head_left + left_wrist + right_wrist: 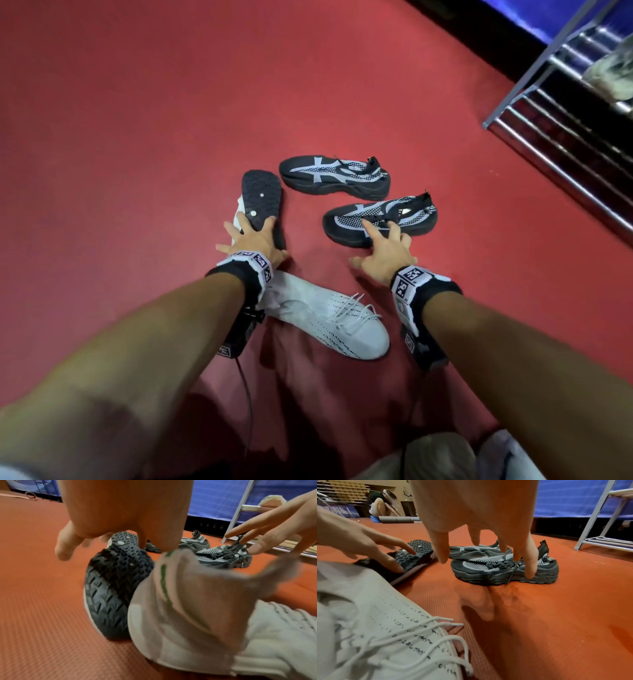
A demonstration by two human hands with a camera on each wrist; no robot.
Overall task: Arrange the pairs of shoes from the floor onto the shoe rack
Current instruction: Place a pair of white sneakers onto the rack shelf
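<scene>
A white shoe lies overturned with its black sole facing up. My left hand rests on that sole with spread, straight fingers. Its mate, a white laced shoe, stands upright under my left wrist. My right hand hovers with fingers spread over the nearer black-and-white shoe, fingertips touching its laces and side. The second black shoe sits just beyond.
The metal shoe rack stands at the far right with a pale shoe on a shelf. A blue barrier runs behind it. Far off, a crouching person and rolled mats. Red floor lies all around.
</scene>
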